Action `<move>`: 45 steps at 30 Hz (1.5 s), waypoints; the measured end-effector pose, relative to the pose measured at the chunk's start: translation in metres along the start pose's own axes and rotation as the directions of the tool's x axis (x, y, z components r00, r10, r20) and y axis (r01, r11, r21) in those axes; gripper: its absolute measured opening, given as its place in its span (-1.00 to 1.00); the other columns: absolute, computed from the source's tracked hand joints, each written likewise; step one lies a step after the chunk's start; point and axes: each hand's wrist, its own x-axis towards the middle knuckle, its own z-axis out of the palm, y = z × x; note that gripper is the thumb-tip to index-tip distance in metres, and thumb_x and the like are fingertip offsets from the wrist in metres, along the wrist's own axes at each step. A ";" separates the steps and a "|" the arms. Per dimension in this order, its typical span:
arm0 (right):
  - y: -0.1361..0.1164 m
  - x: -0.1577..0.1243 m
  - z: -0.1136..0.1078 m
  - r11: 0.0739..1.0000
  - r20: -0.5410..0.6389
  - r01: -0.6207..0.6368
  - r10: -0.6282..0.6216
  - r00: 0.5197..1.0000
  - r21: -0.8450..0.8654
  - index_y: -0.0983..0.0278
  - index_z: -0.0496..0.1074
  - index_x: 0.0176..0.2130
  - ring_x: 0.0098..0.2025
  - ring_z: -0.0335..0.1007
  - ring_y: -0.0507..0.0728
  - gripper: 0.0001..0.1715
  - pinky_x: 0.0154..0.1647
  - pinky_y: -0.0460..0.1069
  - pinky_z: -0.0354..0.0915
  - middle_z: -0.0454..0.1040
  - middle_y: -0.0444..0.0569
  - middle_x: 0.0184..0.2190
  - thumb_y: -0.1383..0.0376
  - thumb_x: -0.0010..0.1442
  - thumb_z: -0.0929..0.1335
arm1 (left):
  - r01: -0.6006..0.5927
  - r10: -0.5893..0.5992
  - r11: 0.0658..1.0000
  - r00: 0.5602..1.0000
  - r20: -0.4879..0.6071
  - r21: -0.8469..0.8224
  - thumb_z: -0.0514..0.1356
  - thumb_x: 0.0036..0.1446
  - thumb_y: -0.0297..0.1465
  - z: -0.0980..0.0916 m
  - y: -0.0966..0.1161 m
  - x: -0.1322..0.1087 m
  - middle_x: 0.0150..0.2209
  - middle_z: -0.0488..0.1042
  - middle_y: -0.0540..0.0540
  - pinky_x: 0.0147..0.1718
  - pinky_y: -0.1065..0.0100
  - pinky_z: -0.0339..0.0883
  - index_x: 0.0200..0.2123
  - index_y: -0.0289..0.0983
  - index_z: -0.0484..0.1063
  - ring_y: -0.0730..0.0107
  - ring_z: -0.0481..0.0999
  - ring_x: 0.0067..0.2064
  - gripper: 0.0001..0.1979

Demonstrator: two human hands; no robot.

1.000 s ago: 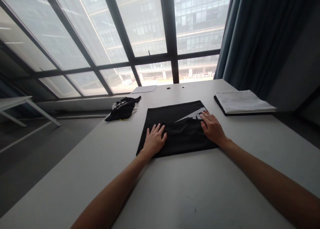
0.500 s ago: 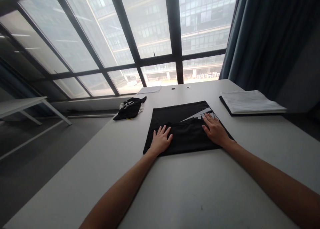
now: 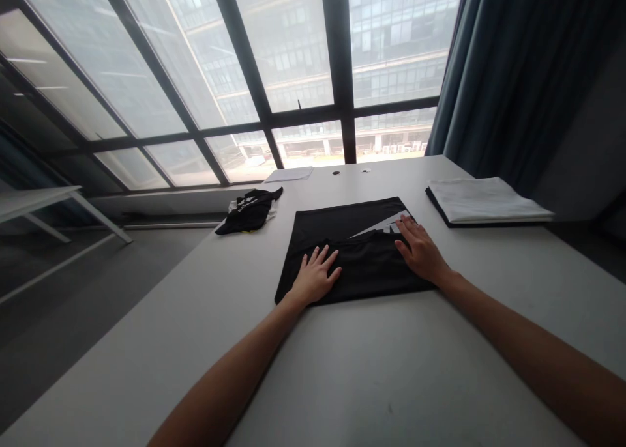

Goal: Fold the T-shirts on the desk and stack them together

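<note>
A black cloth (image 3: 366, 264), folded into a rough rectangle, lies on the white table (image 3: 323, 362). A white printed patch (image 3: 384, 226) shows near its upper right part. My left hand (image 3: 315, 277) rests flat on the cloth's lower left part with fingers spread, holding nothing. On the right side of the cloth lies my right hand (image 3: 417, 248), its fingers stretched out beside the printed patch and partly covering it.
A crumpled black and white cloth (image 3: 250, 211) is at the table's left edge. White paper (image 3: 289, 174) lies at the far edge. Folded white fabric (image 3: 486, 198) sits over black fabric on the right. Another white table (image 3: 39, 202) stands far left, beyond the floor.
The view has shifted slightly. My right hand's fingers have moved a little on the cloth and drawn closer together. My left hand stays at nearly the same place on the cloth.
</note>
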 end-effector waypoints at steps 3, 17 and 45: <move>0.004 -0.003 0.011 0.999 0.250 -0.010 0.020 0.968 -0.040 0.29 0.26 0.35 0.46 -0.03 0.30 -0.34 0.42 0.32 -0.03 0.14 0.14 0.41 0.05 0.43 0.15 | 0.006 -0.006 1.000 1.000 0.015 0.004 -0.05 0.41 -0.04 0.004 -0.003 0.001 0.48 -0.08 -0.09 0.37 -0.22 -0.19 0.44 -0.07 0.07 -0.04 -0.17 0.49 -0.39; 0.006 -0.003 0.014 0.994 0.135 0.008 0.008 0.991 -0.112 0.35 0.37 0.27 0.43 0.04 0.32 -0.40 0.42 0.31 -0.03 0.23 0.19 0.36 0.12 0.42 0.15 | 0.019 -0.019 1.000 1.000 0.015 0.009 -0.04 0.41 -0.04 0.000 0.001 0.001 0.48 -0.07 -0.09 0.37 -0.20 -0.20 0.44 -0.06 0.07 -0.01 -0.15 0.49 -0.39; -0.018 0.002 -0.015 0.981 -0.102 0.104 -0.088 0.991 0.163 0.22 0.46 0.16 0.32 0.24 0.25 -0.51 0.35 0.23 0.19 0.42 0.08 0.22 0.30 0.35 0.17 | -0.117 0.055 0.969 0.962 -0.268 -0.220 -0.08 0.46 -0.16 -0.040 -0.005 -0.008 0.38 0.23 -0.13 0.36 0.10 0.07 0.38 -0.18 0.21 0.18 0.18 0.40 -0.48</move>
